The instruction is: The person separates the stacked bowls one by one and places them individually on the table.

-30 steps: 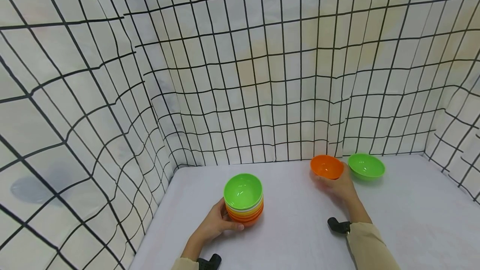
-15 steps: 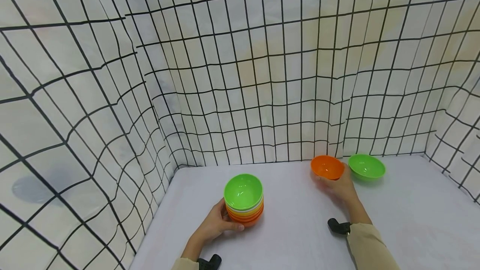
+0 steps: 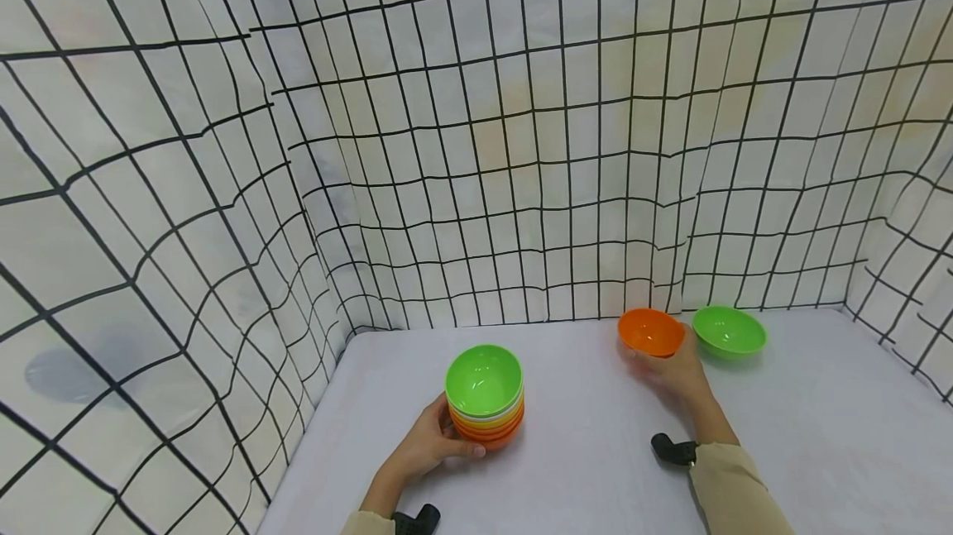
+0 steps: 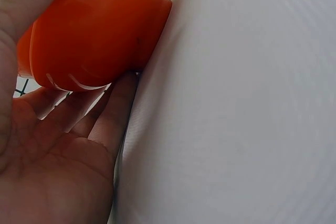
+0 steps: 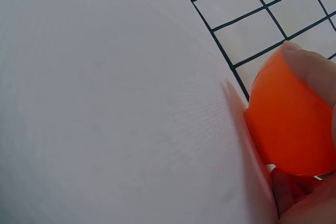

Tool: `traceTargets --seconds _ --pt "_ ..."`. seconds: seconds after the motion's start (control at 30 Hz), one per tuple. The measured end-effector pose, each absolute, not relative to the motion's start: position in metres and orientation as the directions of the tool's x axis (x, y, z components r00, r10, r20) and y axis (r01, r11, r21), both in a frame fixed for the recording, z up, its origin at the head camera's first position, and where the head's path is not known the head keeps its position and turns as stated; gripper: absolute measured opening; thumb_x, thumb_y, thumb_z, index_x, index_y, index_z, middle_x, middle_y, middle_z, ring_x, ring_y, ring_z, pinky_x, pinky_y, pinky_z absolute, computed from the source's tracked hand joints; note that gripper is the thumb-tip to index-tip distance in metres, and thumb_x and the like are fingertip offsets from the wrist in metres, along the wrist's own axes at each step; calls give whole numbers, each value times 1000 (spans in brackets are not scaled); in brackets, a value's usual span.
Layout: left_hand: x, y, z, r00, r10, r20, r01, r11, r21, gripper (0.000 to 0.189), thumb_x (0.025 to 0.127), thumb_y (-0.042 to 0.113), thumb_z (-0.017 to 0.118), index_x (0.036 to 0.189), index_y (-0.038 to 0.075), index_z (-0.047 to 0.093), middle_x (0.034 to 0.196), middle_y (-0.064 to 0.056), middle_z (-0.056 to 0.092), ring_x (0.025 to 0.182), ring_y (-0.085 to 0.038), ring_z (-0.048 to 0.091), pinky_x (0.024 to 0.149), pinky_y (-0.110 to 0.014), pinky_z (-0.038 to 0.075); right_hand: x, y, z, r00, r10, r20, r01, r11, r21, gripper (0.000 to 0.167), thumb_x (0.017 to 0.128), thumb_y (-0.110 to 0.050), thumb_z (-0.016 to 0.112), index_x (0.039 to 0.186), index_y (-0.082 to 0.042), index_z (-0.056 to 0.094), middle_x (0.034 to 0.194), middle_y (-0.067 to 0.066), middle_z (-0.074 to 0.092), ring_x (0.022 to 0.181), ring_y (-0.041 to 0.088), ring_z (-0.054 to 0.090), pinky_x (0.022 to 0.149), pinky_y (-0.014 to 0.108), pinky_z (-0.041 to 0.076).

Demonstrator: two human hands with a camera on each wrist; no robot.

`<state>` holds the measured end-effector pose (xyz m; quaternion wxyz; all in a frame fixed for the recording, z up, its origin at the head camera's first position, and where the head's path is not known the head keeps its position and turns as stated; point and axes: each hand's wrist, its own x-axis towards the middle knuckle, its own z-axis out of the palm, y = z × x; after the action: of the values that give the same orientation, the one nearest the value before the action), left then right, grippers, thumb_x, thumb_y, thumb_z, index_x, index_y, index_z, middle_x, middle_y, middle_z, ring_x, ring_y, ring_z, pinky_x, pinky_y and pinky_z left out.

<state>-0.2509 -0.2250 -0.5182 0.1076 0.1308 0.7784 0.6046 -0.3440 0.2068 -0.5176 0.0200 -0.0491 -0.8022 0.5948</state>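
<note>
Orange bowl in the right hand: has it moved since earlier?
No, the orange bowl shows no visible shift against the gridded backdrop behind it.

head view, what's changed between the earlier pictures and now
Nothing visibly changed: nothing moved on the table, and nothing was taken hold of or let go. As before, the left hand holds the bowl stack, the right hand holds the orange bowl, and the lone green bowl sits to its right.
</note>
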Motion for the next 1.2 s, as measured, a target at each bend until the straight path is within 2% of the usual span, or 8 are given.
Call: traceTargets --seconds 0.23,0.4,0.47,0.7,0.87,1.2 --pt "-250 -225 -517 -943 333 -10 72 232 970 104 72 14 94 157 13 35 157 -12 46 149 -37 41 125 -52 33 -342 209 -513 -993 89 -72 97 308 -947 122 89 -21 79 161 -10 -19 167 30 6 151 51 18 125 65 25" --pt "-250 -225 -518 -942 336 -14 68 233 970 103 72 14 93 157 14 35 158 -11 46 150 -37 40 125 -52 32 -341 210 -504 -988 119 -99 137 374 -917 122 91 -32 77 160 -8 -21 167 33 -1 151 54 16 124 70 22" --pt "-249 -224 -518 -942 335 -17 66 234 970 103 72 14 93 157 14 35 158 -11 46 150 -36 40 125 -52 32 -341 210 -501 -988 134 -82 129 393 -910 122 90 -35 77 161 -6 -19 166 33 0 150 54 17 123 70 22" --pt "-250 -224 -517 -942 335 -9 73 231 970 102 72 14 93 157 15 36 157 -11 46 149 -37 41 125 -53 32 -339 205 -488 -986 165 -17 84 407 -910 121 88 -30 80 162 -4 -13 168 32 0 150 54 18 123 70 25" --pt "-249 -224 -516 -944 329 -14 67 234 970 102 72 14 94 156 16 37 157 -9 47 149 -36 41 125 -53 32 -336 197 -472 -982 184 33 55 452 -890 121 87 -30 81 163 -6 -10 169 29 0 152 53 15 121 72 25" --pt "-250 -223 -514 -950 312 -13 72 260 963 101 72 13 93 156 15 37 157 -9 47 150 -35 39 126 -53 30 -319 169 -429 -976 115 187 -105 503 -858 116 84 -32 84 164 -9 4 168 22 19 150 47 25 120 70 29"
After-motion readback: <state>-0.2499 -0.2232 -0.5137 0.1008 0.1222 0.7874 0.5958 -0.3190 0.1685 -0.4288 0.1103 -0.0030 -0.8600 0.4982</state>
